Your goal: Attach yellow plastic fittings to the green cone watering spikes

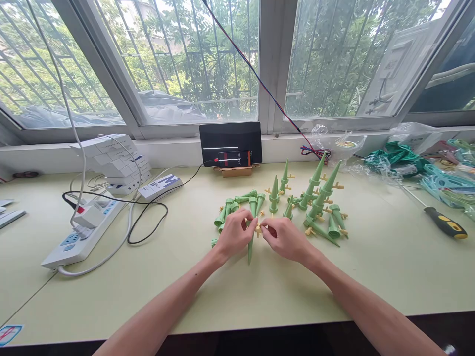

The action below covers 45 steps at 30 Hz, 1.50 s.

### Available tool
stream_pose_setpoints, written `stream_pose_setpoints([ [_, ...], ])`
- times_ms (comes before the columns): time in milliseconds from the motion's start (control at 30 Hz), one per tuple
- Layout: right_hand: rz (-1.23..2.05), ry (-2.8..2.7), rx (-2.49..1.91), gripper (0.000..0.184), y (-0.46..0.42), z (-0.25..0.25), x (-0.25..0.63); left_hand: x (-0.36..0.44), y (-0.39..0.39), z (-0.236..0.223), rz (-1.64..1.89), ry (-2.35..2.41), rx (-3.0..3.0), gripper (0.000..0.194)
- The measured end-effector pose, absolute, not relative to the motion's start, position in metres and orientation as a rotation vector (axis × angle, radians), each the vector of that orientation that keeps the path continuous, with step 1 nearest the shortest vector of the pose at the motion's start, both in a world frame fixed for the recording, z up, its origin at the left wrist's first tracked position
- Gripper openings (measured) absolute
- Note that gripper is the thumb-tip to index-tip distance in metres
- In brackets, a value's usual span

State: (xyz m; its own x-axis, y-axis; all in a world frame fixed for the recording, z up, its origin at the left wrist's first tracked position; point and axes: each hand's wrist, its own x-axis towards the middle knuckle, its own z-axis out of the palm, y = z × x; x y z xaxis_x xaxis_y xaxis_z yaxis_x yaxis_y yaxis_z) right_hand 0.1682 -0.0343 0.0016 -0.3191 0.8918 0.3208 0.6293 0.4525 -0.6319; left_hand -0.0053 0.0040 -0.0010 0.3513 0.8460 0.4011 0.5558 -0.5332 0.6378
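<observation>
My left hand (pixel 236 231) is closed with its thumb and forefinger at a green plant watering spike (pixel 250 253), whose tapered tip points toward me. At the fingertips of both hands shows a small yellow valve (pixel 259 230). My right hand (pixel 285 238) pinches this valve from the right side; the fingers hide part of it. Behind and left of my left hand lie several loose green spikes (pixel 219 217). On the right several spikes with yellow valves are stacked into each other, such as one tall green stack (pixel 326 190), and a few lie flat beside them.
A phone (pixel 234 158) leans on a black tablet (pixel 230 132) at the back. White boxes (pixel 118 160) and a power strip (pixel 83 242) with looping cables stand left. A screwdriver (pixel 445 222), green plastic packaging (pixel 397 160) and teal items (pixel 445 185) lie right.
</observation>
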Motion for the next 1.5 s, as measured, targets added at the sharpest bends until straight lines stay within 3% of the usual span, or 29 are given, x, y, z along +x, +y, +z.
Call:
stream_pose_setpoints([
  [1500,0.482,-2.005,-1.219,0.023,-0.0336,0.0006,0.1679,-0.0029,0.0024,-0.0014,1.043,1.222,2.131,0.03],
])
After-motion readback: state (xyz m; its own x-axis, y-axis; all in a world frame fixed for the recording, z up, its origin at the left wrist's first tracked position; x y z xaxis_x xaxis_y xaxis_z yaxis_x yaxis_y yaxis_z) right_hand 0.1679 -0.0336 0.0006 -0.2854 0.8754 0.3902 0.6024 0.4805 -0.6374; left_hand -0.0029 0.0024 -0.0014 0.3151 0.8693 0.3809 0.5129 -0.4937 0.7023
